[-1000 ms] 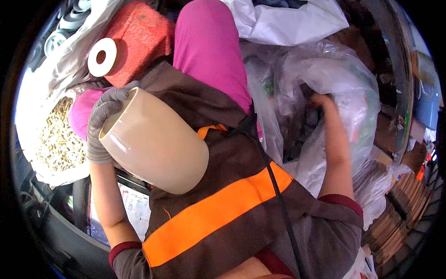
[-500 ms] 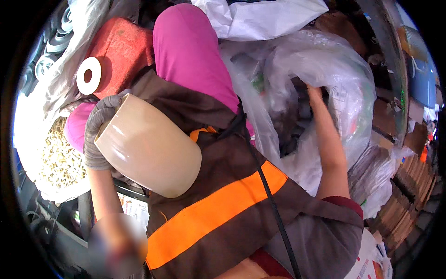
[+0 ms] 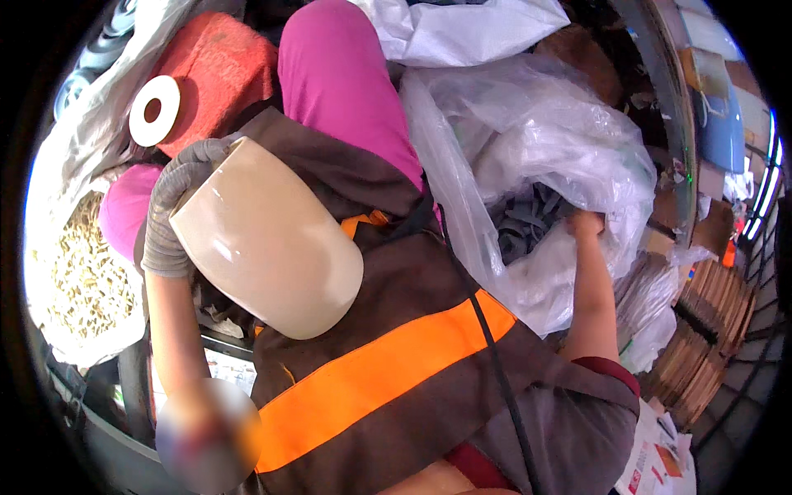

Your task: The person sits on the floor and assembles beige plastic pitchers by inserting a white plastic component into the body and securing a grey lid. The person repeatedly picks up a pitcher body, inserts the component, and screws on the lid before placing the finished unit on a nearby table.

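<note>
**Cone in one hand, the other in the bag**

A large cream-coloured, smooth tapered plastic cone [image 3: 268,243] sits left of centre in the frame, lying across the person's brown vest with an orange stripe [image 3: 388,371]. The left hand [image 3: 177,206], in a grey knit glove, is closed round the cone's wide rim. The bare right hand [image 3: 584,224], right of centre, reaches into a big clear plastic bag [image 3: 544,148] holding dark grey pieces [image 3: 528,223]; whether its fingers are shut on any of them I cannot tell.

As a judgement, the work looks midway: one cone is out and in hand, and the bag has grey pieces left in it.

At far left, a pale sack [image 3: 70,272] is filled with small tan bits. At upper left a white-ended spool [image 3: 155,110] lies against a red cloth bundle [image 3: 219,70].
</note>
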Available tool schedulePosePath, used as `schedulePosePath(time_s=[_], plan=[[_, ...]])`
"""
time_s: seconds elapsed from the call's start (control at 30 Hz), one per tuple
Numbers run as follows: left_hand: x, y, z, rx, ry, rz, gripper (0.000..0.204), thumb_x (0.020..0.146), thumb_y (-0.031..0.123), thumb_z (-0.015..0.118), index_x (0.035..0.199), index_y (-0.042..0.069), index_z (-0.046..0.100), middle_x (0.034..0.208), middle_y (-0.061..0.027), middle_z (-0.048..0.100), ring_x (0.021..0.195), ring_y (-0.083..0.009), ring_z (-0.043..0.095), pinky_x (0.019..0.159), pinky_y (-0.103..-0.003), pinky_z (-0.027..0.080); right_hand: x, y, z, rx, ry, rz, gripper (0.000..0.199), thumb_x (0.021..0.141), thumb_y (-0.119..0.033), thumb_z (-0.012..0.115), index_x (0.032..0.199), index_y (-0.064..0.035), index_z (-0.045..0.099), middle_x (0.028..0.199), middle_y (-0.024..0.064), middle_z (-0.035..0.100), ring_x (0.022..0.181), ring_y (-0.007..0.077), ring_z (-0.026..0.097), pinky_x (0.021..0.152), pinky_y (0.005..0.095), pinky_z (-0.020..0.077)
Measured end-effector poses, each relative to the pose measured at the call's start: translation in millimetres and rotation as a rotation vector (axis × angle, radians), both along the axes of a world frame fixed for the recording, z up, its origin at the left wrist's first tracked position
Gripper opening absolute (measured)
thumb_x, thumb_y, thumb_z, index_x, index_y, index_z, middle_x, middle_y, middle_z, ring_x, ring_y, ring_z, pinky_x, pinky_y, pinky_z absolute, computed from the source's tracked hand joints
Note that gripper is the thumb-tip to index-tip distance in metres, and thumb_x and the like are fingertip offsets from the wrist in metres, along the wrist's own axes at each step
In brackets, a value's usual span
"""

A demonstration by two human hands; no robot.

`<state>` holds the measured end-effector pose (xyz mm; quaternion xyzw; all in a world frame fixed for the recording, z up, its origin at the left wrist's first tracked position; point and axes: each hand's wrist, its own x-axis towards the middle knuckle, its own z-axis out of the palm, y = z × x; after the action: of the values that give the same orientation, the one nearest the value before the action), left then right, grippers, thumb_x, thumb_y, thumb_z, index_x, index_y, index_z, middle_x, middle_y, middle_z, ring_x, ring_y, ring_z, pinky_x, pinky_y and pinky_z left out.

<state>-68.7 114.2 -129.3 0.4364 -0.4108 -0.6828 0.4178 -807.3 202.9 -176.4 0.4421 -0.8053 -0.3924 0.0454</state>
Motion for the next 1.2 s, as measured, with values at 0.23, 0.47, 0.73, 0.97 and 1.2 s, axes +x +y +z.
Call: schedulePosePath(time_s=[0.23,0.47,0.73,0.97,1.2], plan=[[22.1,-4.0,-26.5,-0.275,-0.223,-0.140,0.026,0.086,0.009,0.055,0.108,-0.002,0.060,0.108,-0.0073,0.061,0.097,-0.0153,0.058,0.086,-0.028,0.047,119.2,-59.1,57.4,-0.032,-0.509,0.232,0.031,0.081,-0.026,0.053,0.103,-0.0064,0.062,0.097,0.0201,0.063,0.091,0.0326,0.063,0.079,0.0396,0.0475],[22.8,-16.0,-40.9,-0.036,0.469,-0.137,0.025,0.085,0.010,0.055,0.105,-0.004,0.062,0.109,-0.0100,0.062,0.100,-0.0183,0.059,0.088,-0.029,0.048,346.1,-84.3,188.7,0.035,-1.186,0.226,0.017,0.076,-0.015,0.055,0.081,0.0008,0.059,0.070,0.0130,0.057,0.071,0.0257,0.059,0.068,0.0334,0.0457],[34.9,-10.0,-41.8,-0.166,0.074,-0.168,0.026,0.086,0.009,0.057,0.108,-0.003,0.061,0.107,-0.0088,0.062,0.098,-0.0173,0.059,0.086,-0.030,0.048,266.4,-138.2,238.9,-0.775,-1.055,0.263,0.023,0.074,-0.017,0.056,0.088,-0.0011,0.065,0.077,0.0035,0.060,0.077,0.0105,0.053,0.072,0.0247,0.0421],[40.6,-1.7,-57.5,-0.113,0.018,-0.097,0.027,0.086,0.008,0.057,0.111,-0.001,0.060,0.108,-0.0082,0.062,0.098,-0.0170,0.059,0.086,-0.030,0.048,249.9,-136.2,185.4,-0.396,-0.291,0.788,0.027,0.081,-0.019,0.052,0.101,-0.0063,0.064,0.096,0.0187,0.064,0.093,0.0363,0.060,0.082,0.0447,0.0472],[45.9,1.3,-69.9,-0.065,0.094,-0.068,0.030,0.088,0.008,0.056,0.117,-0.001,0.058,0.113,-0.0086,0.061,0.102,-0.0173,0.058,0.090,-0.031,0.047,293.6,-96.8,45.3,0.684,-1.098,0.242,0.030,0.082,-0.029,0.060,0.096,-0.0027,0.068,0.089,0.0112,0.068,0.085,0.0220,0.063,0.076,0.0334,0.0484]])
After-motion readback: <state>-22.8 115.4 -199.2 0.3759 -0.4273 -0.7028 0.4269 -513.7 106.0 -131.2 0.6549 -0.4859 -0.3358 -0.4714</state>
